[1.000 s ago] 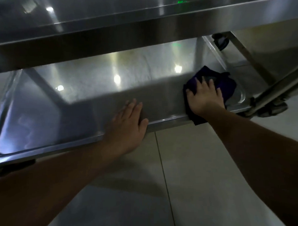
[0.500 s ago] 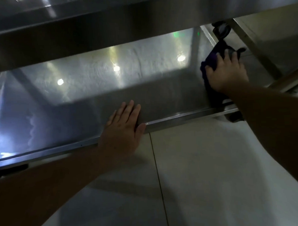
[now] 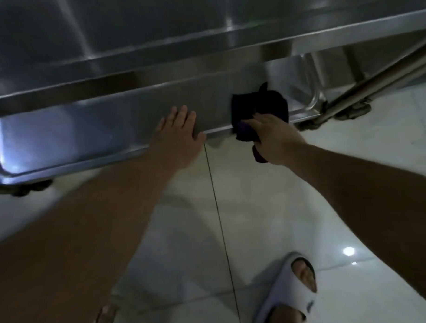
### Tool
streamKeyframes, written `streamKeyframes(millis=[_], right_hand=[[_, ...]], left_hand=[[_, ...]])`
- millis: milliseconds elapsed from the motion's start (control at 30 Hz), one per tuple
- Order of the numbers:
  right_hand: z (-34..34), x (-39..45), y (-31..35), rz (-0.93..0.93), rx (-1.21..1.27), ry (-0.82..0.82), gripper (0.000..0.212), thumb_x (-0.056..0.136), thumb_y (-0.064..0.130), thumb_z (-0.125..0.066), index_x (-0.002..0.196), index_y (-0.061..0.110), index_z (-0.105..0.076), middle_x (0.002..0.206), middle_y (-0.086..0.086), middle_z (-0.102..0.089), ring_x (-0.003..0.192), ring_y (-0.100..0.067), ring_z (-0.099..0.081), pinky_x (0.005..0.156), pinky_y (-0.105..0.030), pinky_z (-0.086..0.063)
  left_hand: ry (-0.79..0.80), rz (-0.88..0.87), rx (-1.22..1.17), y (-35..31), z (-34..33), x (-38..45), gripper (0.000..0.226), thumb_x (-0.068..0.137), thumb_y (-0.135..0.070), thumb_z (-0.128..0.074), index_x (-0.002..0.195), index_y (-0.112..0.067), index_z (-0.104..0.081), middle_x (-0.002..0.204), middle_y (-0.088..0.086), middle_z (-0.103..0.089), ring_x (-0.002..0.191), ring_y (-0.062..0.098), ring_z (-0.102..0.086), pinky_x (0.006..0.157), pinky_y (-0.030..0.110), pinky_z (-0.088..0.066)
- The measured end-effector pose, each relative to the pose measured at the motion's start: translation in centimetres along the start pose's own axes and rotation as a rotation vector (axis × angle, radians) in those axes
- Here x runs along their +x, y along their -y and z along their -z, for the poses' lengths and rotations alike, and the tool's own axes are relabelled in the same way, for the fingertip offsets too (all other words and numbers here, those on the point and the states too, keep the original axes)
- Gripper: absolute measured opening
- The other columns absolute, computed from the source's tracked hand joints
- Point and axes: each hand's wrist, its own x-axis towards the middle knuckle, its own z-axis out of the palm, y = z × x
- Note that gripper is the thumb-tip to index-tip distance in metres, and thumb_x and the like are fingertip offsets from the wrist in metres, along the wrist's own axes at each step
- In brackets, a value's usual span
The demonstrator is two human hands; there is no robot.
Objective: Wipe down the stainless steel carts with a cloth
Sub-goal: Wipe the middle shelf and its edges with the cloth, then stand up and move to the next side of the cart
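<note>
The stainless steel cart's lower shelf (image 3: 68,139) runs across the upper half of the view, under its upper shelf (image 3: 135,43). My left hand (image 3: 178,136) rests flat with straight fingers on the lower shelf's front rim. To its right lies a dark purple cloth (image 3: 260,106), draped over the same rim near the right corner. My right hand (image 3: 274,137) grips the cloth's near part at the rim, with a fold of it hanging below the palm. The frame is blurred by motion.
A slanted steel tube (image 3: 378,78) and a caster (image 3: 352,108) sit at the cart's right end; another caster (image 3: 22,188) shows at the left. Pale glossy floor tiles (image 3: 257,208) lie below. My foot in a white slide sandal (image 3: 286,294) stands at the bottom.
My right hand drew the cloth back from the shelf's far right corner to the front rim. The view tilted down, bringing the floor and my sandal in. My left hand stayed on the rim.
</note>
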Motion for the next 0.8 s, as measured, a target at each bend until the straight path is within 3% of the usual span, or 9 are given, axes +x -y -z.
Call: streamKeyframes(millis=[67, 133, 200, 333, 400, 467, 633, 800], right_hand=[[1.5, -1.0, 2.9, -0.039, 0.072, 0.146, 0.045, 0.1, 0.013, -0.055, 0.144, 0.02, -0.057, 0.138, -0.011, -0.061, 0.128, -0.033, -0.056, 0.1, -0.037, -0.045], [2.4, -3.4, 6.3, -0.09, 0.131, 0.365, 0.037, 0.1, 0.01, -0.056, 0.136, 0.018, -0.064, 0.126, -0.012, -0.067, 0.118, -0.034, -0.063, 0.097, -0.04, -0.05], [3.0, -7.2, 9.5, -0.068, 0.119, 0.534, 0.036, 0.101, 0.012, -0.056, 0.135, 0.018, -0.063, 0.128, -0.011, -0.067, 0.119, -0.033, -0.063, 0.1, -0.042, -0.05], [6.6, -16.3, 15.1, -0.054, 0.099, 0.691, 0.049, 0.101, 0.043, -0.042, 0.143, 0.021, -0.055, 0.138, -0.01, -0.061, 0.124, -0.033, -0.058, 0.094, -0.037, -0.045], [9.4, -19.9, 17.6, -0.064, 0.122, 0.701, 0.049, 0.1, 0.041, -0.044, 0.143, 0.021, -0.055, 0.137, -0.008, -0.062, 0.122, -0.03, -0.059, 0.088, -0.03, -0.038], [12.7, -22.7, 19.8, -0.08, 0.132, 0.671, 0.041, 0.102, 0.025, -0.05, 0.142, 0.02, -0.056, 0.134, -0.006, -0.064, 0.119, -0.025, -0.06, 0.086, -0.027, -0.036], [23.6, -25.8, 27.9, -0.082, 0.032, 0.689, 0.048, 0.103, 0.01, -0.046, 0.15, 0.02, -0.046, 0.142, -0.004, -0.056, 0.128, -0.022, -0.055, 0.108, -0.032, -0.037], [35.2, -25.3, 39.7, -0.018, -0.06, 0.633, 0.04, 0.099, 0.006, -0.051, 0.136, 0.021, -0.052, 0.127, -0.008, -0.063, 0.115, -0.03, -0.061, 0.091, -0.035, -0.048]], left_hand=[[0.073, 0.033, -0.023, -1.5, 1.3, -2.9, 0.072, 0.109, -0.057, -0.029, 0.169, -0.023, -0.011, 0.178, 0.003, -0.001, 0.163, 0.026, -0.001, 0.131, 0.046, -0.006], [0.16, 0.048, -0.041, -2.8, 2.5, -7.8, 0.074, 0.107, -0.057, -0.034, 0.169, -0.024, -0.011, 0.177, 0.004, -0.008, 0.162, 0.027, -0.01, 0.129, 0.047, -0.017], [0.242, 0.082, -0.029, -3.3, 4.2, -13.5, 0.073, 0.105, -0.056, -0.037, 0.168, -0.026, -0.014, 0.176, 0.004, -0.015, 0.16, 0.026, -0.018, 0.125, 0.047, -0.025], [0.435, 0.163, -0.012, -3.3, 10.1, -23.1, 0.074, 0.106, -0.059, -0.034, 0.168, -0.03, -0.006, 0.177, -0.001, -0.005, 0.156, 0.029, -0.025, 0.115, 0.048, -0.036], [0.458, 0.176, -0.06, -3.0, 13.9, -27.3, 0.074, 0.106, -0.057, -0.036, 0.168, -0.029, -0.007, 0.176, 0.0, -0.01, 0.154, 0.03, -0.028, 0.114, 0.049, -0.037], [0.45, 0.184, -0.107, -2.6, 17.9, -31.1, 0.072, 0.107, -0.054, -0.037, 0.168, -0.028, -0.01, 0.176, 0.001, -0.013, 0.154, 0.03, -0.027, 0.116, 0.05, -0.036], [0.447, 0.243, -0.135, -0.9, 29.0, -38.3, 0.072, 0.106, -0.057, -0.034, 0.168, -0.03, -0.009, 0.176, -0.003, -0.009, 0.156, 0.026, -0.022, 0.117, 0.048, -0.031], [0.272, 0.262, -0.156, 2.0, 40.2, -44.6, 0.068, 0.103, -0.058, -0.035, 0.163, -0.027, -0.023, 0.167, -0.001, -0.031, 0.145, 0.026, -0.037, 0.109, 0.048, -0.042]])
